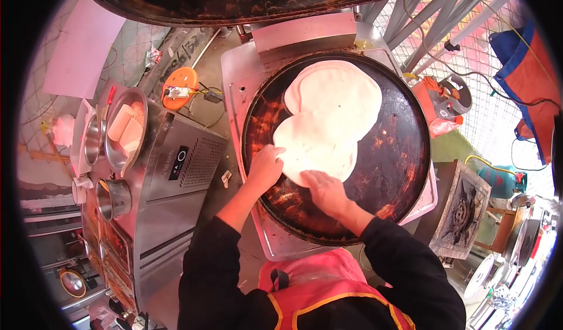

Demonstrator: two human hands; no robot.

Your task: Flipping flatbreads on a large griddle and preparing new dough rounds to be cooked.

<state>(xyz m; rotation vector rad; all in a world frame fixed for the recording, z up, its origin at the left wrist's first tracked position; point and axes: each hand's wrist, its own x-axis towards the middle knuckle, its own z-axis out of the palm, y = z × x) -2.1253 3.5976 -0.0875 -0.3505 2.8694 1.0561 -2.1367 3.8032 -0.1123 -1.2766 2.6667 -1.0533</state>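
Note:
Pale flat dough rounds lie overlapping on a large round black griddle with brown scorch marks. The front flatbread partly covers the rear flatbread, under whose left side another edge shows. At the front one's left edge, my left hand has its fingers and thumb pinched on the rim. My right hand lies at the near edge of the same flatbread, fingertips on it; whether they grip it is hidden by the hand.
The raised griddle lid overhangs the far side. To the left, a steel counter carries a bowl with pale dough rolls and a metal pot. An orange stool holds a power strip. A teal gas cylinder stands right.

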